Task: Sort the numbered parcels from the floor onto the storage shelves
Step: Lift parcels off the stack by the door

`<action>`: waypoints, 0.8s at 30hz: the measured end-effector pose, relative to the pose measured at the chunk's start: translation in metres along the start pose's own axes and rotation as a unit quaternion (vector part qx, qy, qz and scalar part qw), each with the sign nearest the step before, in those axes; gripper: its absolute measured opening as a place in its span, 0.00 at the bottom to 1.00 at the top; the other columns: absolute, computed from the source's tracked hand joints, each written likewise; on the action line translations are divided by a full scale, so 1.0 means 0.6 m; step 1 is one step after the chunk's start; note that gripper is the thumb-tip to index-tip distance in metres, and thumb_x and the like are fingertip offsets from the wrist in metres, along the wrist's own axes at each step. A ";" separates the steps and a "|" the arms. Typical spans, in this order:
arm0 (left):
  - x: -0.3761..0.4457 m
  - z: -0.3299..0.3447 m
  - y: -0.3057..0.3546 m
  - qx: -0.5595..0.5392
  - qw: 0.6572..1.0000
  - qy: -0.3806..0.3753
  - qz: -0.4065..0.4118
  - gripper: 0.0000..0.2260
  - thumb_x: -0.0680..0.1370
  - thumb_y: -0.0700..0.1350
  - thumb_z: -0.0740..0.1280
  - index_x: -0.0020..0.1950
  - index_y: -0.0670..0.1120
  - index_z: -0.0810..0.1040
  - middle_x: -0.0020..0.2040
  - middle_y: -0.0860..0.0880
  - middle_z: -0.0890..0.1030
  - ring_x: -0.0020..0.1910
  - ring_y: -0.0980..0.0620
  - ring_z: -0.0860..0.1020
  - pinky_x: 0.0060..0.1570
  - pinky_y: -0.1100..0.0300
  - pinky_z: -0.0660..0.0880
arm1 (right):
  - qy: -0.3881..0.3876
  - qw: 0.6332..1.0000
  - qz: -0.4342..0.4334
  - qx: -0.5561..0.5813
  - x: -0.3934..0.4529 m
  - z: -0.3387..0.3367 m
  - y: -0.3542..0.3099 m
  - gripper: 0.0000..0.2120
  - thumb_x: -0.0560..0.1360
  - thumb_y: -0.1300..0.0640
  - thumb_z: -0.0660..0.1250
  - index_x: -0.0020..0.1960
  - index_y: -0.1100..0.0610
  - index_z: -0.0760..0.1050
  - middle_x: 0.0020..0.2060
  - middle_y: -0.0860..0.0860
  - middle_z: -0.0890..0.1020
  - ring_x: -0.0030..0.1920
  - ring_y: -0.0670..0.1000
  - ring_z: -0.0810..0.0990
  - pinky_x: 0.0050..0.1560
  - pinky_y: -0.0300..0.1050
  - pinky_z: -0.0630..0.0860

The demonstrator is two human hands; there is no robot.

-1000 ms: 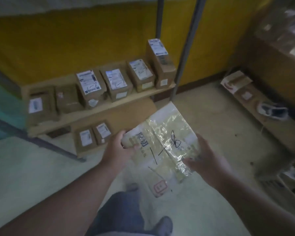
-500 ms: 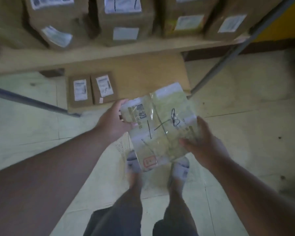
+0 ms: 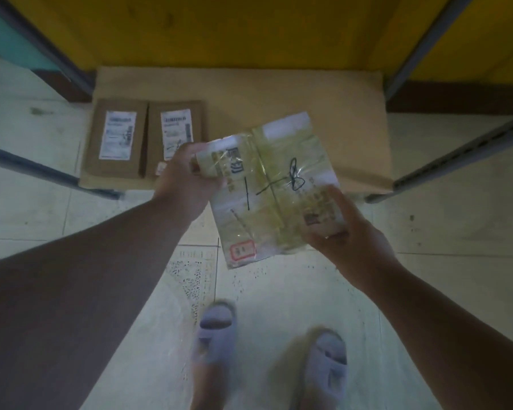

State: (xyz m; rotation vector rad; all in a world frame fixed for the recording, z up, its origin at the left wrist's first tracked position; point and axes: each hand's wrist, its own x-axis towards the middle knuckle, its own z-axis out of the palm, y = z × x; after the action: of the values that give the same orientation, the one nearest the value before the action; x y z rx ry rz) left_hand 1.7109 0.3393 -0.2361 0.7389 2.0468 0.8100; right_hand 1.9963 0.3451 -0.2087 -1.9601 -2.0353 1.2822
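Both hands hold one flat parcel (image 3: 274, 184) in the air just above the front of the lowest shelf (image 3: 279, 93): the left hand (image 3: 187, 182) pinches its upper left corner, the right hand (image 3: 347, 232) grips its lower right edge. Two boxes (image 3: 144, 139) already lie side by side on that shelf's left end. This parcel, marked in black pen, is not yet set down, and how many remain is out of view.
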 end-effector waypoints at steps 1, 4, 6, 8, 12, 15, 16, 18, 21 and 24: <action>0.013 0.009 0.006 0.008 1.000 0.006 0.008 0.29 0.69 0.41 0.79 0.66 0.58 0.75 0.49 0.57 0.80 0.49 0.52 0.81 0.46 0.53 0.80 | 0.006 1.000 -0.008 -0.006 0.015 -0.001 0.003 0.42 0.70 0.38 0.74 0.76 0.32 0.53 0.46 0.44 0.81 0.40 0.44 0.80 0.36 0.40 0.74; 0.054 0.029 0.035 0.039 0.998 -0.003 0.042 0.31 0.69 0.46 0.80 0.69 0.60 0.73 0.56 0.58 0.79 0.47 0.54 0.80 0.48 0.54 0.80 | 0.038 0.999 -0.021 0.007 0.064 -0.006 0.005 0.40 0.69 0.39 0.75 0.75 0.33 0.56 0.42 0.45 0.82 0.39 0.45 0.80 0.36 0.41 0.76; 0.084 0.036 0.056 0.051 0.997 -0.030 0.056 0.35 0.70 0.46 0.79 0.73 0.60 0.69 0.63 0.56 0.75 0.48 0.54 0.78 0.49 0.57 0.78 | 0.058 0.998 -0.035 0.007 0.096 -0.007 0.000 0.40 0.69 0.40 0.74 0.75 0.34 0.56 0.41 0.45 0.82 0.38 0.45 0.80 0.36 0.42 0.76; 0.115 0.039 0.073 0.059 0.994 -0.048 0.073 0.37 0.71 0.45 0.79 0.76 0.59 0.66 0.66 0.53 0.74 0.55 0.51 0.76 0.53 0.58 0.76 | 0.075 0.996 -0.047 0.006 0.128 -0.005 -0.006 0.41 0.70 0.39 0.74 0.75 0.35 0.55 0.46 0.45 0.81 0.38 0.44 0.79 0.37 0.43 0.78; 0.173 0.046 0.095 0.092 0.990 -0.026 0.103 0.34 0.72 0.44 0.78 0.74 0.57 0.69 0.64 0.49 0.78 0.55 0.50 0.77 0.44 0.64 0.73 | 0.101 0.993 -0.063 0.004 0.189 0.009 -0.028 0.39 0.72 0.37 0.71 0.75 0.35 0.53 0.60 0.50 0.79 0.42 0.49 0.79 0.43 0.49 0.81; 0.213 0.053 0.098 0.073 0.991 0.008 0.107 0.29 0.73 0.43 0.77 0.72 0.57 0.73 0.61 0.50 0.80 0.52 0.51 0.79 0.45 0.63 0.74 | 0.109 0.992 -0.056 0.017 0.236 0.023 -0.048 0.38 0.72 0.37 0.70 0.75 0.37 0.54 0.62 0.51 0.79 0.50 0.53 0.78 0.43 0.44 0.76; 0.225 0.055 0.094 0.071 0.992 0.012 0.103 0.29 0.73 0.42 0.76 0.71 0.57 0.73 0.61 0.50 0.79 0.53 0.51 0.79 0.44 0.63 0.74 | 0.106 0.992 -0.057 0.024 0.249 0.029 -0.052 0.38 0.73 0.38 0.70 0.75 0.37 0.54 0.61 0.51 0.79 0.50 0.53 0.78 0.43 0.44 0.75; 0.245 0.057 0.082 0.071 0.993 0.017 0.097 0.29 0.73 0.42 0.76 0.71 0.58 0.73 0.61 0.50 0.79 0.54 0.50 0.79 0.45 0.61 0.75 | 0.099 0.993 -0.060 0.030 0.271 0.040 -0.057 0.37 0.73 0.38 0.70 0.75 0.38 0.54 0.59 0.50 0.80 0.49 0.52 0.78 0.43 0.44 0.75; 0.270 0.060 0.076 0.053 0.992 0.020 0.109 0.27 0.73 0.42 0.75 0.70 0.58 0.74 0.62 0.48 0.81 0.55 0.48 0.81 0.55 0.55 0.79 | 0.108 0.992 -0.062 -0.003 0.290 0.050 -0.060 0.37 0.72 0.34 0.68 0.75 0.38 0.54 0.58 0.50 0.80 0.47 0.51 0.75 0.44 0.45 0.74; 0.285 0.058 0.086 0.076 0.987 0.031 0.137 0.26 0.75 0.41 0.74 0.71 0.55 0.74 0.63 0.50 0.78 0.56 0.50 0.79 0.51 0.58 0.77 | 0.125 0.988 -0.065 -0.057 0.301 0.051 -0.066 0.37 0.72 0.30 0.65 0.74 0.39 0.54 0.56 0.52 0.80 0.50 0.53 0.77 0.48 0.48 0.77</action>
State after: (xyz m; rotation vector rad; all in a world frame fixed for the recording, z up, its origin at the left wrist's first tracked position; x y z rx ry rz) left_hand 1.6633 0.5057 -0.2924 1.1120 2.1083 0.8424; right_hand 1.9114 0.4875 -0.2961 -1.8843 -2.1102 0.8618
